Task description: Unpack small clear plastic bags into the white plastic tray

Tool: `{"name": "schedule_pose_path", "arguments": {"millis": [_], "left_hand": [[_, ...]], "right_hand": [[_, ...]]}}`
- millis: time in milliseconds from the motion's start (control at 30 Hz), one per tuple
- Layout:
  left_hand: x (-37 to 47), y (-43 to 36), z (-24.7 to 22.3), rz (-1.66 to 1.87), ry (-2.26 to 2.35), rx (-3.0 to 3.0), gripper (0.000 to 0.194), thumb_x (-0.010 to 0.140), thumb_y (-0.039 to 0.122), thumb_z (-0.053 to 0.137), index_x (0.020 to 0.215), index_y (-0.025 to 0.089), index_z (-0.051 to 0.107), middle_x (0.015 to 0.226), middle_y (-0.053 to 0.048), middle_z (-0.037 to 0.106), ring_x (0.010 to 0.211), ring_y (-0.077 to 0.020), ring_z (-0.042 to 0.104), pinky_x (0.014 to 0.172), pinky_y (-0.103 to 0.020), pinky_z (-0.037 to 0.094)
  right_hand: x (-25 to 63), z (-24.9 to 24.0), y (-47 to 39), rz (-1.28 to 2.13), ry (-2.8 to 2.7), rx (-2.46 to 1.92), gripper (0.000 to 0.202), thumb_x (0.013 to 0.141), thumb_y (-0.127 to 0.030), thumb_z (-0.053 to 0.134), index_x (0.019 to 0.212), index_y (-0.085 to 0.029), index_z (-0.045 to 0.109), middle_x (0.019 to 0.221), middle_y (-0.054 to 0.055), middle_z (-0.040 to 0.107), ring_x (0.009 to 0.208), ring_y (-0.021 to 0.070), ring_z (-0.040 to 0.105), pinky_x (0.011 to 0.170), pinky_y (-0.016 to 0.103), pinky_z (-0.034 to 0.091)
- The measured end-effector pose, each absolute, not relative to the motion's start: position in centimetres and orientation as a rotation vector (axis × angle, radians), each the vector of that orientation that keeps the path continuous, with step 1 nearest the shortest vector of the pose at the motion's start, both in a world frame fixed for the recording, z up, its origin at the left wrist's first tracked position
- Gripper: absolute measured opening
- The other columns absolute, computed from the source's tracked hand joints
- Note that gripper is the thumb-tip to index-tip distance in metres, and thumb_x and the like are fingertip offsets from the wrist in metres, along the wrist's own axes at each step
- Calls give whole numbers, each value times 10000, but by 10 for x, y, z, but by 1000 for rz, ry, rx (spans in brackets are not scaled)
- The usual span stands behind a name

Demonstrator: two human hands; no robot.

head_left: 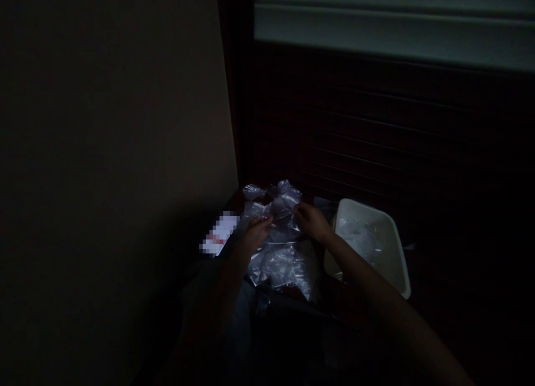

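Observation:
In dim light, a clear plastic bag (283,210) is stretched between my two hands. My left hand (258,233) has its fingers closed on the bag's left side. My right hand (310,220) pinches the bag's right edge, fingertips pressed together. Below the hands lies a heap of crinkled clear plastic bags (280,266) on a dark surface. Another small piece of clear plastic (253,192) rests behind my left hand. Whether the bag has anything inside is too dark to make out.
To the right stands a white plastic bin (395,252) with clear plastic bags (361,238) in it. A bright, pixelated white card or screen (220,234) lies to the left. A plain wall (117,124) rises at the left, and dark slatted panelling (376,130) closes off the back.

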State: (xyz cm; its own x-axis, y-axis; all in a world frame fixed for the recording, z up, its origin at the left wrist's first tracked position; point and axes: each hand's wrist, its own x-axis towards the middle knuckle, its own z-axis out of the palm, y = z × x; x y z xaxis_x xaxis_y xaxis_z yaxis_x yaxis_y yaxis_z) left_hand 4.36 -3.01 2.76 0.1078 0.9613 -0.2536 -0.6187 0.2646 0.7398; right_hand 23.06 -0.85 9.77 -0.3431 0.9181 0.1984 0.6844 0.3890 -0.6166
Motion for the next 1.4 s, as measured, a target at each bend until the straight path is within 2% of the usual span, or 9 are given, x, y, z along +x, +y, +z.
{"name": "schedule_pose_path", "arguments": {"millis": [300,433,567,733,900,1000,1167,1300,1400], "left_hand": [[44,-29,18,1245,1051,612,319,614,361,736,822,162,598,747,-11,610,657,-125,597,547,-209,446],[44,-26,18,1300,1056,633,267,628,357,721,766,164,600,716,-8,606,637,-120,591,551,-215,442],[48,-23,16,1325,1041,553,181,666,307,682,725,163,590,696,-12,609,653,-132,601,585,-231,457],[57,-27,15,1273,1048,572,148,645,251,694,738,162,621,712,-26,620,682,-152,601,651,-257,463],[58,-33,24,1121,1002,726,196,643,287,719,761,149,645,733,-31,623,679,-145,581,642,-241,438],[58,-35,29,1057,961,783,193,648,282,719,781,152,667,770,-44,643,705,-146,586,659,-233,429],[60,-35,33,1035,919,762,281,645,297,722,892,169,680,839,-53,661,749,-165,598,667,-242,432],[57,-32,34,1075,982,725,227,652,296,707,803,130,673,759,-61,661,708,-166,595,657,-255,433],[53,-32,34,1112,1028,736,225,683,317,677,798,123,666,737,-65,662,685,-170,592,627,-260,432]], "right_hand": [[233,78,3,557,-2132,-1417,156,831,-203,431,847,-177,585,797,59,646,723,158,597,648,236,406],[236,74,7,659,-2163,-1439,142,803,-172,453,824,-164,593,790,68,655,712,167,605,639,248,417],[239,70,10,612,-2150,-1413,120,759,-180,528,842,-165,613,868,84,652,797,184,605,723,286,441],[237,68,11,847,-1935,-1304,235,734,-253,585,947,-156,612,915,86,653,803,188,620,742,325,486],[235,69,4,1059,-1935,-1073,409,699,-216,628,1104,-191,574,1151,84,605,1062,202,567,941,372,424],[232,69,-1,1173,-1963,-1059,486,682,-215,657,1155,-195,546,1200,90,579,1117,200,537,987,374,388],[223,69,-5,1303,-1988,-1087,460,680,-195,641,1130,-174,543,1030,68,637,927,176,604,861,343,459],[216,71,-5,1288,-2020,-1161,184,666,-270,641,799,-150,604,744,10,615,690,133,565,676,269,460],[212,73,-5,1233,-1969,-1239,225,633,-357,659,646,-160,552,611,-26,542,590,107,496,582,234,411]]}}
